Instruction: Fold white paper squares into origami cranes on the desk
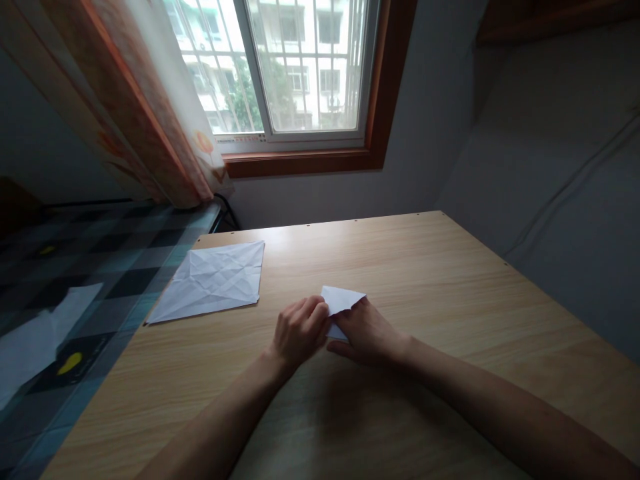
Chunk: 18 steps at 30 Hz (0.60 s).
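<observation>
A small folded white paper [343, 299] is between my two hands, just above or on the wooden table [400, 260]. My left hand [301, 328] is closed, its fingers pinching the paper's left edge. My right hand [367, 333] reaches in from the right, with its fingers partly hidden behind and inside the paper's fold and its thumb stretched out below. A lower flap of the paper shows between the hands. The exact shape of the folds is partly covered by the fingers.
A creased white sheet [220, 277] lies flat at the table's far left corner. Left of the table, a checked bed [145, 230] holds more white paper [30, 343]. A barred window [310, 73] and an orange-patterned curtain [145, 100] are beyond.
</observation>
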{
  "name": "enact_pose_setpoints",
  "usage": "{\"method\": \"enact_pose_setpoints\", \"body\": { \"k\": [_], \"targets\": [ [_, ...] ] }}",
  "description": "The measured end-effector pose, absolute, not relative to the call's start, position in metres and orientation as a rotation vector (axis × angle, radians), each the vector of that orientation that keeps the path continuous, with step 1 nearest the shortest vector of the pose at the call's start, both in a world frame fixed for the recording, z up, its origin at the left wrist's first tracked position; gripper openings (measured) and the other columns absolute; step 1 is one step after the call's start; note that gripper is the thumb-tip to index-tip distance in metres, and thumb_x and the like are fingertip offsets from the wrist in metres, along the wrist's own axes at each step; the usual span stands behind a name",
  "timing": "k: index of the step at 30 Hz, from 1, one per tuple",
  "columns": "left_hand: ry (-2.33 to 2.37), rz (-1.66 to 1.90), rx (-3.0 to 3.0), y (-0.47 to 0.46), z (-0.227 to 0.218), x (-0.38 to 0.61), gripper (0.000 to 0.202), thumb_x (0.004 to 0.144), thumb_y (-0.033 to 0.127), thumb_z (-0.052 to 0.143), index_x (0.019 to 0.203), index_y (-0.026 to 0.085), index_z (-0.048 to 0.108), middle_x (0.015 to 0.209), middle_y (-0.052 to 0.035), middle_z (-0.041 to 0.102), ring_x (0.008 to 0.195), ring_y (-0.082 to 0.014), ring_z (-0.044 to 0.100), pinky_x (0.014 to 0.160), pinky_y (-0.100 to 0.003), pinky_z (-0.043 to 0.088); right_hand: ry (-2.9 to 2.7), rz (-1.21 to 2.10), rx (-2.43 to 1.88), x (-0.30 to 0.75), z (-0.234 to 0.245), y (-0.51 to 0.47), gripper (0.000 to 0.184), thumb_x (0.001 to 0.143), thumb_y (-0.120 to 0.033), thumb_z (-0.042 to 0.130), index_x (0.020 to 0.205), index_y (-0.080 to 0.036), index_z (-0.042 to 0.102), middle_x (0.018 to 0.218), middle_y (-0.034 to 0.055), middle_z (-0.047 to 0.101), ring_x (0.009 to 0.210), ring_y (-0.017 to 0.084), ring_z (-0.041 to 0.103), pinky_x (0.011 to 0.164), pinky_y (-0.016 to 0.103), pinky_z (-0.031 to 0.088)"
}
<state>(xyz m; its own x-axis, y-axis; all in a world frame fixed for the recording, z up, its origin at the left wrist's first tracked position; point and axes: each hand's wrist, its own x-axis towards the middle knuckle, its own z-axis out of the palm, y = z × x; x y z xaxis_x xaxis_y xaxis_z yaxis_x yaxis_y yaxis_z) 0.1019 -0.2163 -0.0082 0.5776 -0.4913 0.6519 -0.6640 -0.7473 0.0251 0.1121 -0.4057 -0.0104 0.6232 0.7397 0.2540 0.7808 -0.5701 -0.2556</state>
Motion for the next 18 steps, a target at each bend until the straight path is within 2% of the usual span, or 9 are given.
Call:
{"method": "enact_pose_setpoints", "body": {
  "k": [2, 3, 5, 7, 9, 12, 15, 18],
  "targets": [
    [-0.933, 0.912, 2.497, -0.213, -0.01, 0.104, 0.006, 0.092, 0.026, 0.049, 0.09, 0.02, 0.05, 0.09, -0.0048, 0.065, 0.074, -0.0157, 0.062, 0.064, -0.027, 0.046, -1.218, -0.174, -2.511, 0.113, -0.009, -0.404, 0.038, 0.087, -0.046, 0.062, 0.108, -0.015, 0.062, 0.118, 0.0173, 0.063, 0.112, 0.034, 0.055, 0.098, 0.05, 0.04],
    [-0.951, 0.903, 2.463, -0.21, -0.011, 0.106, 0.014, 0.093, 0.032, 0.051, 0.1, 0.02, 0.05, 0.098, -0.0071, 0.065, 0.082, -0.0179, 0.063, 0.069, -0.028, 0.048, -1.232, -0.171, -2.505, 0.113, -0.009, -0.405, 0.035, 0.088, -0.045, 0.061, 0.107, -0.016, 0.062, 0.115, 0.0161, 0.063, 0.11, 0.033, 0.055, 0.097, 0.049, 0.041],
    [-1.032, 0.902, 2.383, -0.203, -0.013, 0.11, 0.043, 0.091, 0.047, 0.054, 0.122, 0.02, 0.044, 0.118, -0.0138, 0.06, 0.102, -0.0239, 0.062, 0.082, -0.035, 0.051, -1.254, -0.164, -2.496, 0.115, -0.011, -0.408, 0.034, 0.09, -0.044, 0.058, 0.11, -0.017, 0.062, 0.114, 0.0149, 0.063, 0.108, 0.032, 0.056, 0.095, 0.049, 0.042],
    [-1.137, 0.89, 2.346, -0.194, -0.014, 0.114, 0.062, 0.088, 0.055, 0.056, 0.135, 0.021, 0.035, 0.131, -0.0185, 0.052, 0.113, -0.028, 0.057, 0.089, -0.041, 0.049, -1.267, -0.165, -2.488, 0.117, -0.014, -0.413, 0.041, 0.091, -0.046, 0.056, 0.119, -0.016, 0.058, 0.119, 0.0163, 0.06, 0.109, 0.032, 0.054, 0.095, 0.05, 0.042],
    [-1.227, 0.824, 2.366, -0.187, -0.014, 0.117, 0.071, 0.084, 0.056, 0.06, 0.14, 0.023, 0.032, 0.139, -0.0195, 0.045, 0.117, -0.0295, 0.054, 0.093, -0.044, 0.047, -1.277, -0.164, -2.47, 0.119, -0.017, -0.419, 0.047, 0.09, -0.046, 0.058, 0.125, -0.014, 0.054, 0.126, 0.0188, 0.056, 0.113, 0.033, 0.051, 0.097, 0.05, 0.041],
    [-1.297, 0.749, 2.423, -0.18, -0.014, 0.121, 0.069, 0.084, 0.053, 0.062, 0.141, 0.027, 0.034, 0.144, -0.0183, 0.041, 0.115, -0.0291, 0.056, 0.094, -0.045, 0.046, -1.3, -0.137, -2.415, 0.122, -0.019, -0.428, 0.045, 0.088, -0.039, 0.062, 0.125, -0.015, 0.053, 0.131, 0.0174, 0.055, 0.118, 0.033, 0.049, 0.099, 0.049, 0.04],
    [-1.292, 0.767, 2.45, -0.179, -0.014, 0.123, 0.059, 0.089, 0.046, 0.058, 0.141, 0.027, 0.036, 0.142, -0.0173, 0.043, 0.112, -0.0281, 0.056, 0.093, -0.044, 0.046, -1.31, -0.098, -2.387, 0.122, -0.017, -0.432, 0.043, 0.087, -0.034, 0.063, 0.126, -0.019, 0.054, 0.131, 0.0147, 0.055, 0.118, 0.032, 0.05, 0.099, 0.048, 0.041],
    [-1.263, 0.753, 2.459, -0.184, -0.013, 0.123, 0.06, 0.091, 0.045, 0.056, 0.143, 0.025, 0.035, 0.14, -0.0173, 0.046, 0.115, -0.0291, 0.055, 0.093, -0.044, 0.046, -1.278, -0.092, -2.401, 0.122, -0.016, -0.434, 0.047, 0.084, -0.036, 0.066, 0.126, -0.019, 0.055, 0.129, 0.0157, 0.053, 0.113, 0.032, 0.052, 0.098, 0.047, 0.042]
  ]
}}
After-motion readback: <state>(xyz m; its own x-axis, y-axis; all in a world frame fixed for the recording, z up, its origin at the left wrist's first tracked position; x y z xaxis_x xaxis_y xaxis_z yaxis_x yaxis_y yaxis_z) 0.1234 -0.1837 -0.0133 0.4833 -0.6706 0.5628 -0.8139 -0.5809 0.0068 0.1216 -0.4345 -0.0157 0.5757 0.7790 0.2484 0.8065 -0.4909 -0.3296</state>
